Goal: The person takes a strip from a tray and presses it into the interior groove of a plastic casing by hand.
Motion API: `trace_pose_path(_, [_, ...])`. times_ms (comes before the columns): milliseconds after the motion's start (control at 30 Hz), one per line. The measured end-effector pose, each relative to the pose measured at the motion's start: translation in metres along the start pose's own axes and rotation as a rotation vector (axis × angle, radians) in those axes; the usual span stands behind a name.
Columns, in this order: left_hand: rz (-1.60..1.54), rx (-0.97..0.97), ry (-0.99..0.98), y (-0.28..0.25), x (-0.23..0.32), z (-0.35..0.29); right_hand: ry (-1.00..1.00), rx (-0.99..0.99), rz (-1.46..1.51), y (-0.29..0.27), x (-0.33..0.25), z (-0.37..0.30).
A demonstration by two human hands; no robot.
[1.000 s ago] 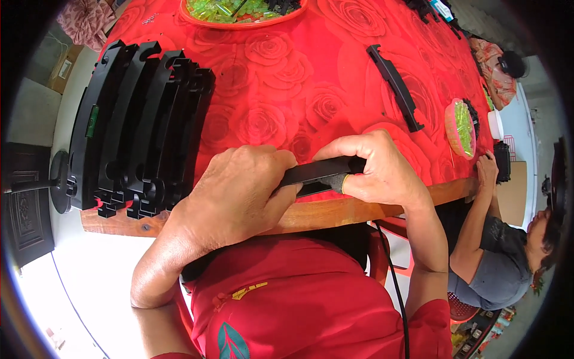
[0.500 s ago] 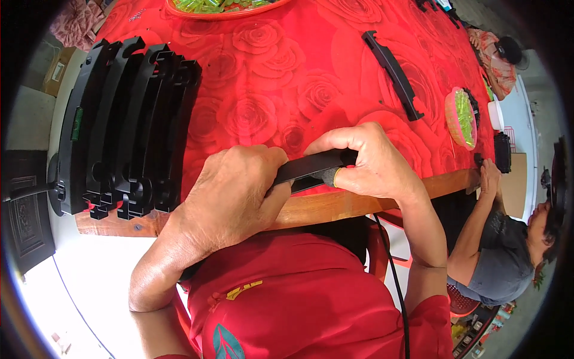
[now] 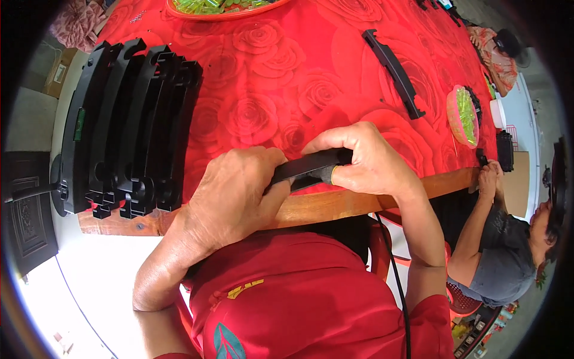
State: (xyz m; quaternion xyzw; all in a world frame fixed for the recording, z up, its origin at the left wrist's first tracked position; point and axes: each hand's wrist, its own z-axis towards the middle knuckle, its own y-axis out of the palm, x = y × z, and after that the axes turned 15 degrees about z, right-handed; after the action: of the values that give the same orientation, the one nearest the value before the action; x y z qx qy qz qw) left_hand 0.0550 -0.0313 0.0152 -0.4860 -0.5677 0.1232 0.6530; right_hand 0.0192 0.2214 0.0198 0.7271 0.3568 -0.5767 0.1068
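Between my two hands, just above the table's near edge, is a long black plastic piece [image 3: 311,165]. My left hand [image 3: 233,185] is closed round its left end, thumb below and fingers above. At the other end, my right hand [image 3: 365,161] pinches it, with a dark covering [image 3: 323,174] on the thumb. My palms and fingers hide both ends of the piece. A similar curved black piece [image 3: 394,75] lies alone on the red cloth, beyond my right hand. Several more black pieces [image 3: 128,125] stand side by side at the left.
The red rose-patterned tablecloth [image 3: 257,78] covers a wooden table [image 3: 323,206]. Bright green small parts fill a basket [image 3: 230,13] at the far side and a pink basket [image 3: 463,116] at the right. A co-worker [image 3: 496,251] sits at the right, hands at the table edge.
My hands and the black piece have barely shifted, and the grip looks the same. At the right, the co-worker's hands have moved slightly, with a small dark part now showing by them.
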Motion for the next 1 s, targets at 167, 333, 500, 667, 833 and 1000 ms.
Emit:
trace_pose_path(167, [-0.078,-0.04,0.006,-0.006,0.004,-0.001,-0.011,-0.127,0.121,-0.009,0.0,0.001])
trace_pose_path(333, [-0.013,-0.052,-0.008,-0.005,0.007,0.003,-0.038,-0.07,0.113,-0.005,-0.002,0.0])
trace_pose_path(500, [0.09,-0.027,-0.011,-0.002,0.007,0.002,-0.078,0.01,0.089,0.002,-0.001,-0.001])
trace_pose_path(667, [0.153,0.036,0.025,0.006,0.007,0.0,-0.138,0.068,0.025,0.007,0.003,-0.004])
trace_pose_path(833, [0.201,0.076,0.024,0.013,0.007,-0.002,-0.075,0.027,-0.026,0.007,-0.001,-0.006])
trace_pose_path(1000, [0.159,0.035,0.033,0.007,0.005,-0.001,-0.101,0.058,0.012,0.007,0.004,-0.006])
